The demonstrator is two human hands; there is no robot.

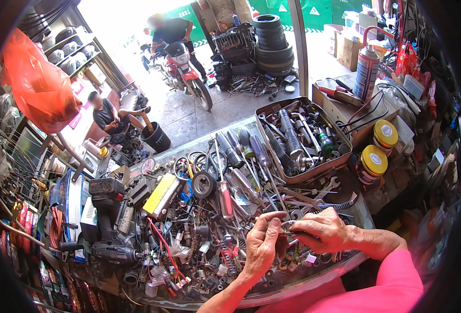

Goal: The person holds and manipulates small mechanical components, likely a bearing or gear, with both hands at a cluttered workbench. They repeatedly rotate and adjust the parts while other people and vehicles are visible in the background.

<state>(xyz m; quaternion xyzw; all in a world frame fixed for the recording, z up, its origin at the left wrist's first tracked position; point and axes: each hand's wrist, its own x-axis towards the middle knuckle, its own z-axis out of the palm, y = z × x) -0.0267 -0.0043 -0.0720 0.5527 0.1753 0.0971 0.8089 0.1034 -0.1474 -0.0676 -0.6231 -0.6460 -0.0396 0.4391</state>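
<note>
The table (196, 145) spread beneath the hands and away to their left, thickly strewn with tools and loose parts; no finished piece could be told apart from the clutter, so what was already done could not be judged from it. Beyond the hands, slightly to their right, stood an open metal tray (319, 169) crowded with tools. Well to the left of the hands lay a black power drill (111, 249), apart from them and not in use. Nearer, just beyond the left hand, a red-handled screwdriver (225, 201) also lay free.

The handling looked to be under way rather than over, since both hands met over one spot and the piece there had not been set down; how much was left could not be told. The right hand (324, 229) was bent inward, its fingers and thumb curled closed on a small metal piece (289, 224). The left hand (263, 242) stood close against it, fingers partly extended and thumb raised; whether it gripped the piece or only steadied it was unclear. That piece sat between the two sets of fingertips, above the near part of the table, mostly hidden, its exact kind too small to make out.
</note>
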